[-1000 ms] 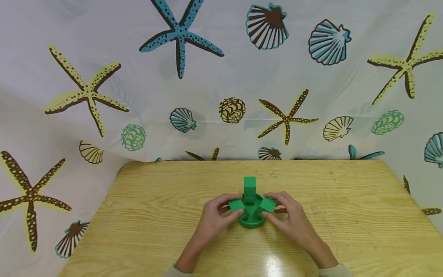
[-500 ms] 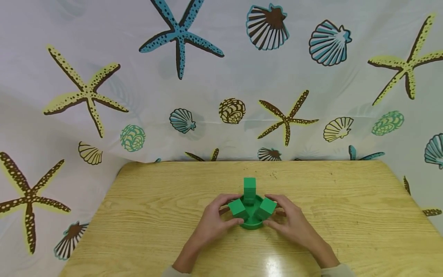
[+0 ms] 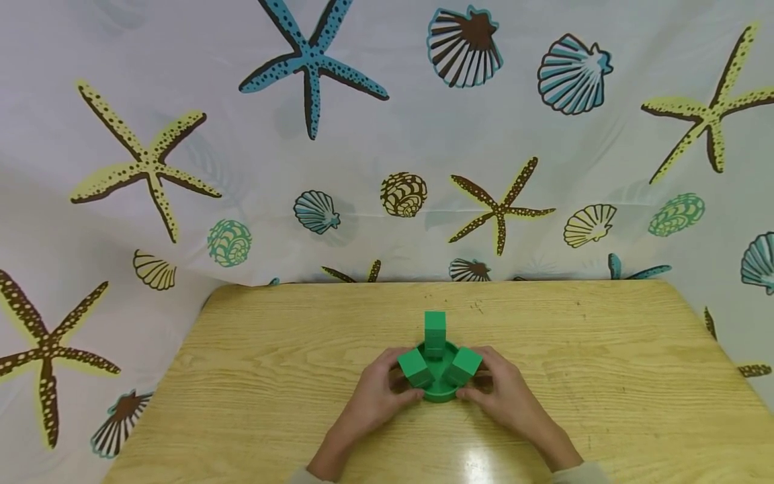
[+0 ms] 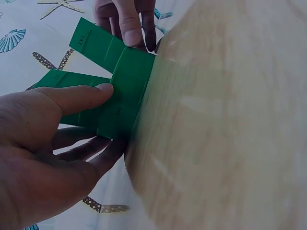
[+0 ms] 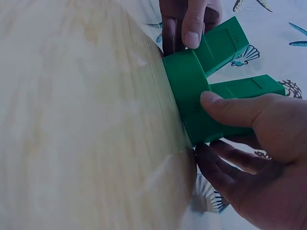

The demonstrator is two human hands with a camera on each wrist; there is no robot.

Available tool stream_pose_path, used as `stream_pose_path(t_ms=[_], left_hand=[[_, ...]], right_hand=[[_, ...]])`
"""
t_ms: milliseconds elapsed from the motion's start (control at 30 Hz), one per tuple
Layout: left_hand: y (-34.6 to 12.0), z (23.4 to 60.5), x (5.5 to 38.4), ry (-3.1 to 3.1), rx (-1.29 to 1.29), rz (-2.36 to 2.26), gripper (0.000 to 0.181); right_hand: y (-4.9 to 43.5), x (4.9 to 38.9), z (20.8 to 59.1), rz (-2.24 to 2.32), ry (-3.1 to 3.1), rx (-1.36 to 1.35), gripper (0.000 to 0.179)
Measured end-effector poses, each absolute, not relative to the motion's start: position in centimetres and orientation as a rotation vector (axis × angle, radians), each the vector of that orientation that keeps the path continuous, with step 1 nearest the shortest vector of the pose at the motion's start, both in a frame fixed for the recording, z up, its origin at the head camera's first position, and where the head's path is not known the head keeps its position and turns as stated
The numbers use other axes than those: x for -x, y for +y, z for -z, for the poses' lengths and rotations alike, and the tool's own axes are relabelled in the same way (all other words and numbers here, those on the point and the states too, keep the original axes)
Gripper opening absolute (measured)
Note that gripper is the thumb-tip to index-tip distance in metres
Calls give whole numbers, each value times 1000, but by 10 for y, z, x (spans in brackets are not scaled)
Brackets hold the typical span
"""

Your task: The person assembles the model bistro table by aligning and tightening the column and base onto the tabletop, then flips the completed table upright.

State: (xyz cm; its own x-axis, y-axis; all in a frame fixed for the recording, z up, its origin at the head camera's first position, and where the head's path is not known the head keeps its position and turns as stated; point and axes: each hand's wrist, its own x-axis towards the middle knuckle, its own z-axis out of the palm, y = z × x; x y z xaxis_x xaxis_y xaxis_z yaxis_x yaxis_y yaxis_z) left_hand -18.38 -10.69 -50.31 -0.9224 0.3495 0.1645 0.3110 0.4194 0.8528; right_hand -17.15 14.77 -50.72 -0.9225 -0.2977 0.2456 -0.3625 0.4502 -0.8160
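In the head view a round green base (image 3: 439, 398) stands on the table, with three green blocks rising from it: a back block (image 3: 435, 329), a left block (image 3: 414, 368) and a right block (image 3: 463, 366). The left and right blocks lean outward. My left hand (image 3: 377, 390) holds the base's left side, thumb at the front. From the other side my right hand (image 3: 504, 390) holds it the same way. In the left wrist view the left thumb (image 4: 91, 96) lies on the base's wall (image 4: 132, 81). The right wrist view shows the right thumb (image 5: 225, 106) likewise.
A wooden table (image 3: 272, 336) spreads around the hands. Behind it and at the sides hangs a white cloth (image 3: 363, 134) printed with starfish and shells.
Both hands have slid from the left and right blocks down to the base. Those two blocks sank slightly into the base and now stand without fingers pinching their tops.
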Motion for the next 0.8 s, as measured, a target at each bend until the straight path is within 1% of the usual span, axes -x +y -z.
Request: stream_pose_path(t_ms=[233,367,433,633,700,800], left_hand=[[-106,501,180,2559,-560,-1639,55],[-106,495,178,2557,-482,-1662,48],[-105,490,177,2535,-445,-1695,47],[-103,480,175,2422,-353,-1891,48],[-103,476,175,2415,-315,-1945,48],[-102,472,174,2427,-268,-1971,48]], right_hand=[[145,168,504,-1491,-2644,-555,49],[145,167,499,-1634,-2628,-507,40],[146,167,496,-1731,-2609,-474,38],[146,168,488,-1965,-2490,-388,41],[145,168,487,-2012,-2436,-406,44],[143,167,485,-1965,-2401,-471,52]])
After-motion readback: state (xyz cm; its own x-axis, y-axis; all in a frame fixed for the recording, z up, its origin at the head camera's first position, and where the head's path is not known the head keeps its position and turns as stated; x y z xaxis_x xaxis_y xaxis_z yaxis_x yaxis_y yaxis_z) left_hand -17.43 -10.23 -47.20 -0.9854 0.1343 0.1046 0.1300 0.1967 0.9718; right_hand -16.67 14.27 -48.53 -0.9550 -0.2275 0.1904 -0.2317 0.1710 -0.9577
